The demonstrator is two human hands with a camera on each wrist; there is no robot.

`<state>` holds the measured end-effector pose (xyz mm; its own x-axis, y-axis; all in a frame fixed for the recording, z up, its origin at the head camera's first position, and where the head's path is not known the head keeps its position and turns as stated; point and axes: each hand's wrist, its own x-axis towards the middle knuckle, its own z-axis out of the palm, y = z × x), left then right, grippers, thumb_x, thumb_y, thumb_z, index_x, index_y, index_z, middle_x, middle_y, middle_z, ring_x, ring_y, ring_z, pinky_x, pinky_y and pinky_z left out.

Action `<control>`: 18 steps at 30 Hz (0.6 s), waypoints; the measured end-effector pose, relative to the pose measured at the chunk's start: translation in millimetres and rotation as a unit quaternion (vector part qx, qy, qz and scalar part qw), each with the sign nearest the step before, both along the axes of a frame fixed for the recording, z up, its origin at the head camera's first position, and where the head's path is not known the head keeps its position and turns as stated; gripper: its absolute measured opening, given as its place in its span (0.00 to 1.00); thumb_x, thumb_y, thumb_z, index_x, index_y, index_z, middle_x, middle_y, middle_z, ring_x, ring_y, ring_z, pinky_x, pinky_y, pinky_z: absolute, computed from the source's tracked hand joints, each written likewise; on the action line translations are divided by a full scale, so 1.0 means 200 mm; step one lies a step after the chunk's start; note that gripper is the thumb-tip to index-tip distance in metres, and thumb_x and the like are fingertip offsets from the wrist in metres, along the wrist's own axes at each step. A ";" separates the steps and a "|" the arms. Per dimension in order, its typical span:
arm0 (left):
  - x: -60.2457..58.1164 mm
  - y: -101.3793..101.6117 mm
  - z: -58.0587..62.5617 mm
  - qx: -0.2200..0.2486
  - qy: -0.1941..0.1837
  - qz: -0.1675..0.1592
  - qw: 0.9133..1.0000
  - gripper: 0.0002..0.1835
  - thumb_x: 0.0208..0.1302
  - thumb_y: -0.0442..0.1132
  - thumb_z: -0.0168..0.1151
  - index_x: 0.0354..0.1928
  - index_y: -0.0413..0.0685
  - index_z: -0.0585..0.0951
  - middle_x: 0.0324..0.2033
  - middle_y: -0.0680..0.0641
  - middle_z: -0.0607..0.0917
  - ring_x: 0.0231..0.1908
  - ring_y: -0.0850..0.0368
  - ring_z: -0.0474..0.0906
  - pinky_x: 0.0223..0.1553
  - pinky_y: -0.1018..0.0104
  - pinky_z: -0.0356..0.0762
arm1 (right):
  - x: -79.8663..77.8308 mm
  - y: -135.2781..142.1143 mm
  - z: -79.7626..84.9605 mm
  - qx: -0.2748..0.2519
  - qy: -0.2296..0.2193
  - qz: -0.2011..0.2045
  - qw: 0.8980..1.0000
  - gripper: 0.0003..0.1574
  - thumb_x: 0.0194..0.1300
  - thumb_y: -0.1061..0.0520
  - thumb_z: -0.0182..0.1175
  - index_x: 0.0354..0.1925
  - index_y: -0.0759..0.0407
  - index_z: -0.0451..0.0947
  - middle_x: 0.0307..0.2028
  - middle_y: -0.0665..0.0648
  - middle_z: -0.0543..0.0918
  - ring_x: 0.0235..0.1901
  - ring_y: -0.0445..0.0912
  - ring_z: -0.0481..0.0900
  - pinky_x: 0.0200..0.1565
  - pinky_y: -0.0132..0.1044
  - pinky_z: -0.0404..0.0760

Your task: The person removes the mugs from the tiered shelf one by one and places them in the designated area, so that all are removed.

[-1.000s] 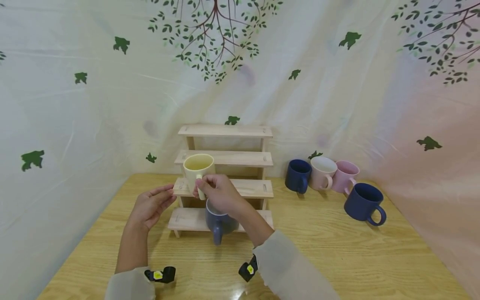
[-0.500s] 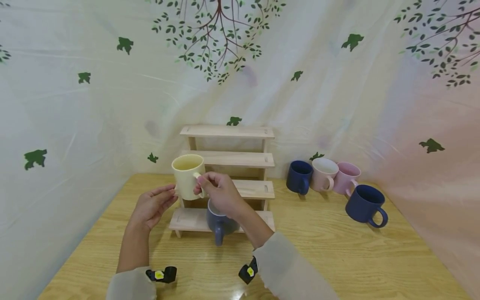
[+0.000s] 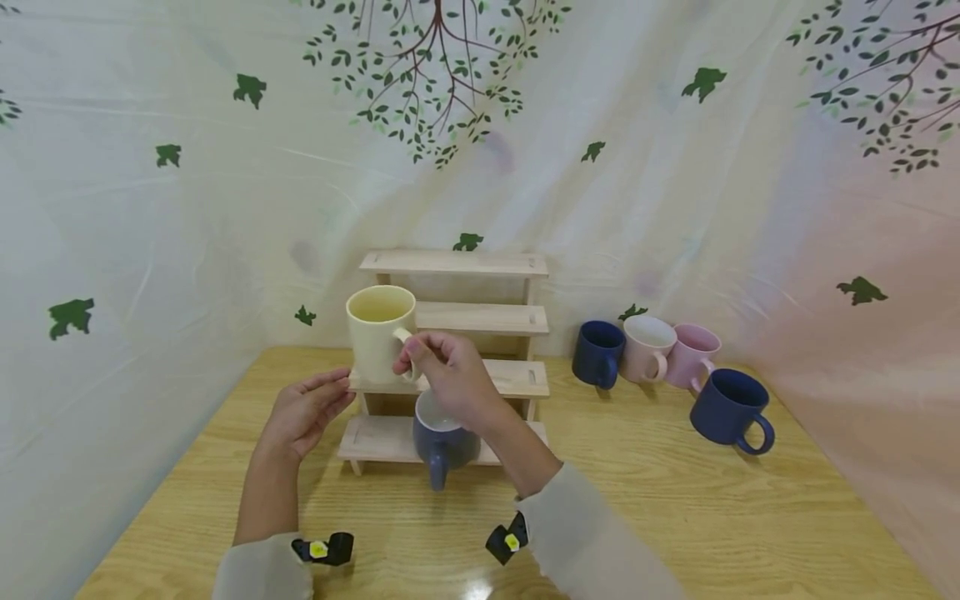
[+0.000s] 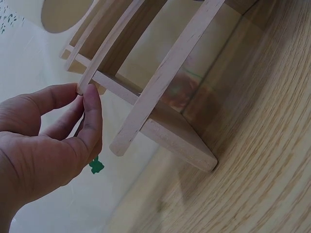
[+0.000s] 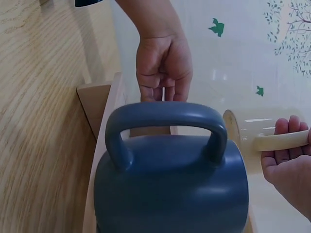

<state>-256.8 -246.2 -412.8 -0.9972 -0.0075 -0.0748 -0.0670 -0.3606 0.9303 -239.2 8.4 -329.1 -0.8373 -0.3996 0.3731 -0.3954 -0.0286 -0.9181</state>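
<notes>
Above the left part of the four-tier wooden stand (image 3: 517,379), a pale yellow mug (image 3: 375,342) is held upright, off the steps, its handle pinched in the grip of the right hand (image 3: 455,375). The left hand (image 3: 309,412) pinches the left end of the stand's second step from the bottom. A blue-grey mug (image 3: 446,442) sits on the lowest step. Right of the stand, the wooden surface (image 3: 600,517) carries two navy mugs (image 3: 723,412), a pale pink mug (image 3: 641,360) and a pink mug (image 3: 686,362).

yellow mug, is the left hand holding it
No, the left hand pinches the wooden rack while the right hand holds the yellow mug.
</notes>
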 end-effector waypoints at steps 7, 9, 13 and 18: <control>0.00 0.00 0.00 0.010 -0.001 0.001 1.000 0.12 0.72 0.25 0.60 0.40 0.46 0.90 0.41 0.50 0.87 0.41 0.60 0.87 0.53 0.69 0.85 | 0.00 0.09 0.03 -0.010 0.007 -0.025 1.000 0.18 0.80 0.54 0.54 0.40 0.66 0.80 0.37 0.59 0.86 0.43 0.48 0.82 0.54 0.39 0.82; 0.00 0.00 0.00 0.014 0.001 -0.001 1.000 0.12 0.72 0.24 0.59 0.41 0.45 0.90 0.42 0.50 0.86 0.41 0.60 0.87 0.53 0.69 0.85 | 0.00 0.11 0.03 -0.015 0.010 -0.031 0.999 0.18 0.80 0.53 0.53 0.40 0.67 0.81 0.37 0.59 0.87 0.43 0.48 0.83 0.54 0.40 0.81; 0.00 0.00 0.00 0.015 0.006 0.000 1.000 0.12 0.72 0.24 0.59 0.40 0.45 0.90 0.41 0.50 0.87 0.41 0.60 0.87 0.52 0.69 0.86 | 0.00 0.18 0.04 -0.018 0.021 -0.046 0.999 0.18 0.80 0.53 0.53 0.42 0.66 0.81 0.39 0.60 0.87 0.46 0.48 0.83 0.55 0.40 0.80; 0.01 0.01 0.00 0.016 0.008 -0.001 1.000 0.13 0.72 0.24 0.59 0.39 0.46 0.90 0.41 0.50 0.88 0.41 0.60 0.87 0.51 0.69 0.86 | 0.00 0.28 0.04 -0.028 0.025 -0.073 0.997 0.20 0.80 0.52 0.53 0.44 0.67 0.82 0.40 0.59 0.87 0.47 0.49 0.83 0.55 0.38 0.83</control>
<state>-255.5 -244.9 -412.6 -0.9982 -0.0034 -0.0594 -0.0534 -0.3893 0.9196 -240.1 64.1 -320.8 -0.8646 -0.2525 0.4345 -0.4449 -0.0174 -0.8954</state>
